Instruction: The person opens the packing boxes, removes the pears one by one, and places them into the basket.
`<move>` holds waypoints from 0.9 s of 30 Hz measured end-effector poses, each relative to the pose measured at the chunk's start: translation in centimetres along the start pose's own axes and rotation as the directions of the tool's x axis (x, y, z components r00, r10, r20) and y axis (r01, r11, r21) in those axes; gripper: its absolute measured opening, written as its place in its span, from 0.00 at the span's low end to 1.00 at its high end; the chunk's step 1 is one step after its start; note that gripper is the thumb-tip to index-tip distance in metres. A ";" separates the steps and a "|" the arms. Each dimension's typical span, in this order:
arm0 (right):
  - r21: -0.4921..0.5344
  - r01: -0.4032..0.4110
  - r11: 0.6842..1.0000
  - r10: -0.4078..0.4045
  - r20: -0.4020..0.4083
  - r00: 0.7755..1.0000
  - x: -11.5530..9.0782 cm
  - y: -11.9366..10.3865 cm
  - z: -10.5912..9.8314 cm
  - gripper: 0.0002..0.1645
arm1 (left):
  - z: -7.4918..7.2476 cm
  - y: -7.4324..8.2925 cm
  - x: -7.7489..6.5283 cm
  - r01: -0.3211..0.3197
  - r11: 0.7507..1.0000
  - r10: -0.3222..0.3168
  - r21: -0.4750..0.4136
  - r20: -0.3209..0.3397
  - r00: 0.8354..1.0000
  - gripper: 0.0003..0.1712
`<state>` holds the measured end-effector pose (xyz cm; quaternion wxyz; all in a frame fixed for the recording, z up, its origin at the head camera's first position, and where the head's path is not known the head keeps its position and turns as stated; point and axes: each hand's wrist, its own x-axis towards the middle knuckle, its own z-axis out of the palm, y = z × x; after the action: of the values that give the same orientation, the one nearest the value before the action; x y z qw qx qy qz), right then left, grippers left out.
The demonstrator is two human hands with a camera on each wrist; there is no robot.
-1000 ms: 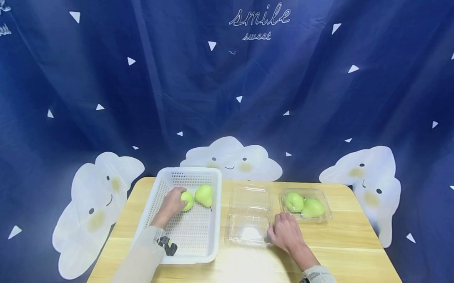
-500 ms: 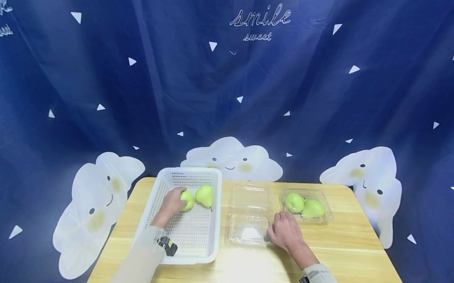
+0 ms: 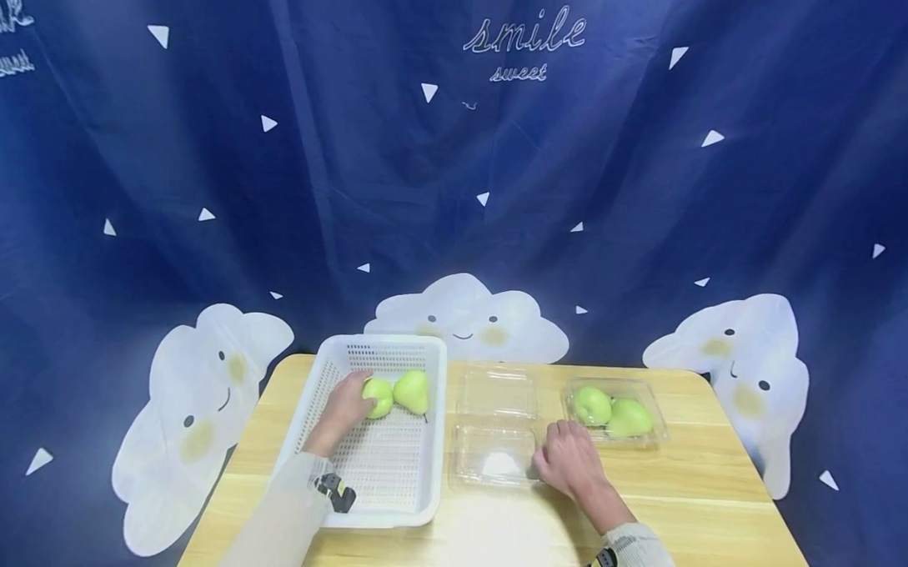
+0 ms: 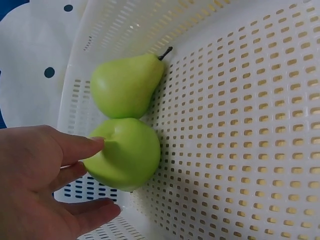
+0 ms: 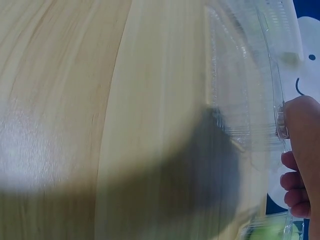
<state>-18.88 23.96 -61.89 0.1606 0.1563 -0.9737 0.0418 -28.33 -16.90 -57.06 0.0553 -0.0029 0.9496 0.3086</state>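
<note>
My left hand (image 3: 346, 405) reaches into a white perforated plastic basket (image 3: 435, 450) and holds a green apple (image 4: 127, 155), thumb on its top and fingers along the far side. Right against the apple lies a green pear (image 4: 125, 85), its dark stem pointing away. On the table, an open clear plastic clamshell box (image 3: 493, 456) lies flat with lid and base unfolded. My right hand (image 3: 570, 460) pinches the box's near right edge; in the right wrist view the thumb is at the rim with the other fingers curled below.
A second clear plastic box (image 3: 655, 428) at the back right contains a green apple (image 3: 592, 405) and a green pear (image 3: 629, 417). Everything stands on a light wooden table (image 3: 686, 525). A dark blue curtain (image 3: 457, 192) with cloud prints hangs behind it.
The apple under my left hand has shifted slightly toward the pear and shows more clearly now. My right hand stays at the open box's edge. The head view has turned very slightly left.
</note>
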 end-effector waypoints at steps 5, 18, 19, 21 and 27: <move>-0.001 -0.007 1.000 0.007 -0.013 1.000 0.0 0.1 0.1 0.17 | 0.1 0.5 -0.1 -0.016 1.000 0.016 0.000 -0.012 1.000 0.39; 0.030 -0.037 0.999 0.038 -0.035 0.999 0.0 0.0 -0.2 0.16 | -0.4 3.4 -0.8 -0.084 0.993 0.091 0.079 -0.095 0.991 0.36; 0.033 -0.040 0.999 0.041 -0.034 0.999 0.0 0.0 -0.3 0.15 | -0.5 3.8 -0.9 -0.092 0.993 0.099 0.078 -0.097 0.990 0.36; 0.036 -0.045 0.998 0.046 -0.029 0.999 0.0 -0.1 -0.4 0.15 | -0.5 4.5 -1.1 -0.109 0.992 0.116 0.070 -0.100 0.988 0.35; 0.040 -0.045 0.998 0.046 -0.035 0.998 0.0 0.1 -0.8 0.17 | -0.3 6.6 -1.6 -0.166 0.982 0.177 0.093 -0.126 0.976 0.32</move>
<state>-18.72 24.18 -61.15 0.1742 0.1364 -0.9729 0.0673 -27.04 -11.82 -52.80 -0.0353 0.0610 0.9597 0.2719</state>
